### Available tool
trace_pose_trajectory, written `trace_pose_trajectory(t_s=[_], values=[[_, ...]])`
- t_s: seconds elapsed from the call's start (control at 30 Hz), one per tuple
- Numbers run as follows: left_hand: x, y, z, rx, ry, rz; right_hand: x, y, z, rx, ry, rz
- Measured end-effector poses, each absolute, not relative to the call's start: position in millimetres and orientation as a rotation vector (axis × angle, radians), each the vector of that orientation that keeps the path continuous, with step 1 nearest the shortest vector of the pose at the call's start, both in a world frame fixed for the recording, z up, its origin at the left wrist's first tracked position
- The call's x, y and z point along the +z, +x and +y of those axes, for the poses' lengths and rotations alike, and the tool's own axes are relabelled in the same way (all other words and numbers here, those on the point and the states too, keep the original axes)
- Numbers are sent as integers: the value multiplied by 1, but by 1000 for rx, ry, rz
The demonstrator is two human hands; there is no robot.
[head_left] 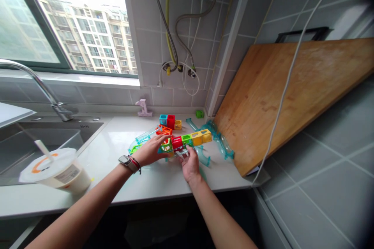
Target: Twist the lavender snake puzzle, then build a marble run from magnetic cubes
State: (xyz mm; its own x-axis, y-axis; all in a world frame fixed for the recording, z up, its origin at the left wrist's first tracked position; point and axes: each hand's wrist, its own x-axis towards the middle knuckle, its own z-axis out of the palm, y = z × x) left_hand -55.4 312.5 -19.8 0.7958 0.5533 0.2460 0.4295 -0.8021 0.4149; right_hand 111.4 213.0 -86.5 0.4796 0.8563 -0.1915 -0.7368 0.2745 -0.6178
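Note:
A row of hollow plastic toy blocks, red, green and yellow with a lighter green one at the left end, is held just over the white counter. My left hand, wearing a watch, grips the left end, thumb in front and fingers over the top. My right hand holds the row from below near its red and green blocks, thumb raised; its other fingers are partly hidden. A clear strip runs along the row's underside. Behind it lie an orange block piece and a joined blue, red and yellow block group.
Clear teal track pieces lie at the right by a leaning wooden board. A green block and a pinkish toy piece stand near the wall. At left are a drink cup and a sink.

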Motion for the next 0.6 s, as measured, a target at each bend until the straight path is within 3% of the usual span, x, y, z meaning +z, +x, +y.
trace_pose_trajectory(t_s=[0.17, 0.6], values=[[-40, -58, 318, 591, 2634, 756, -89, 100, 213, 1027, -733, -208], [-28, -45, 316, 590, 2677, 777, -95, 101, 214, 1037, -706, -268]])
